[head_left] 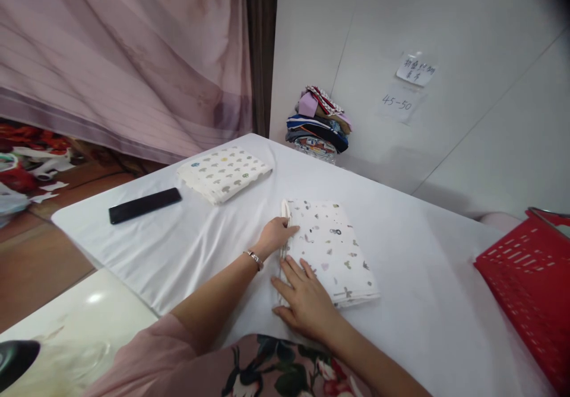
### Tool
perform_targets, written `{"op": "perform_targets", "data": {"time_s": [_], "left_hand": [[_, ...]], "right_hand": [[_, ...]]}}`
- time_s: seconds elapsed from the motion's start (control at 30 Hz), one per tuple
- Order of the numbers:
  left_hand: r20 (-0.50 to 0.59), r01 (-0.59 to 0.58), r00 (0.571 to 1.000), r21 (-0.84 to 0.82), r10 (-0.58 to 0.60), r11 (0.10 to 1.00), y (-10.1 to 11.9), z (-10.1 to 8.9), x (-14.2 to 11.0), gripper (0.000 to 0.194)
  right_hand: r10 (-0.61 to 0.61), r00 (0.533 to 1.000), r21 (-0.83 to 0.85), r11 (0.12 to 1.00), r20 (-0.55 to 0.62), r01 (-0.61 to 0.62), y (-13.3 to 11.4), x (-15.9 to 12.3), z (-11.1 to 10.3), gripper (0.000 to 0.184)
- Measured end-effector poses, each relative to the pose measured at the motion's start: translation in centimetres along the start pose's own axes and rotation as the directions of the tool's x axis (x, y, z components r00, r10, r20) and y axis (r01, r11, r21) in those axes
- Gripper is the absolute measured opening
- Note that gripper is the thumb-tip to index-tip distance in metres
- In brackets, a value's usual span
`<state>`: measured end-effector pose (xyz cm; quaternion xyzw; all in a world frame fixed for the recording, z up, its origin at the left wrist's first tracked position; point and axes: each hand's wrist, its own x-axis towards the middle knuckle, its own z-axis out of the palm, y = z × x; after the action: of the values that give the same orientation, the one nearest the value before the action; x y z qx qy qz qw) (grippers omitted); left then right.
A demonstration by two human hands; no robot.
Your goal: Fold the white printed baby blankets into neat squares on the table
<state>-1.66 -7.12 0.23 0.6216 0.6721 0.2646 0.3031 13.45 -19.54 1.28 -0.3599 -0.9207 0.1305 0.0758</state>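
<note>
Left hand (275, 238) pinched on the edge of the printed cloth (332, 248); right hand (309, 299) splayed by its near corner — edge-straightening, seemingly. Next move calls for light, even pressure.

A hand could pass over the white tablecloth (427, 272) between the near folded cloth (333, 245) and the red basket (521, 266); toward the left, the far folded cloth (227, 172) and the black slab (145, 205) lie in the way

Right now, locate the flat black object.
In the head view, the flat black object lies on the left of the white tablecloth, beside the farther folded cloth.
</note>
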Motion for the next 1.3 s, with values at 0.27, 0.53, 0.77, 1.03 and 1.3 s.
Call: {"op": "perform_targets", "data": {"time_s": [0.27, 0.53, 0.77, 1.03, 1.3], "left_hand": [[-0.042, 0.04, 0.998, -0.026, -0.041, 0.999, -0.1, 0.0, -0.2, 0.029], [0.093, 0.027, 0.995, -0.021, -0.025, 0.999, 0.0, -0.4, -2.4, 0.037], [0.033, 0.025, 0.999, 0.012, -0.025, 1.0, -0.1, -0.3, -3.1, 0.032], [0.113, 0.036, 0.993, -0.07, -0.028, 0.997, 0.0, -0.6, -4.5, 0.034], [0.067, 0.041, 0.997, -0.1, -0.034, 0.994, -0.8, -0.7, -4.7, 0.031]], "right_hand": [[-0.034, 0.999, -0.03, 0.999, -0.03, 0.033, -0.4, -0.2, -0.4, 0.048], [-0.08, 0.994, -0.032, 0.996, -0.074, 0.078, -0.1, -0.2, 0.1, 0.047], [-0.095, 0.994, -0.038, 0.995, -0.061, 0.093, -0.1, -0.2, 0.1, 0.045], [-0.103, 0.992, -0.023, 0.995, -0.072, 0.102, -0.1, -0.2, 0.4, 0.045], [-0.128, 0.99, 0.029, 0.991, -0.064, 0.13, 0.0, -0.2, 0.3, 0.043]]}}
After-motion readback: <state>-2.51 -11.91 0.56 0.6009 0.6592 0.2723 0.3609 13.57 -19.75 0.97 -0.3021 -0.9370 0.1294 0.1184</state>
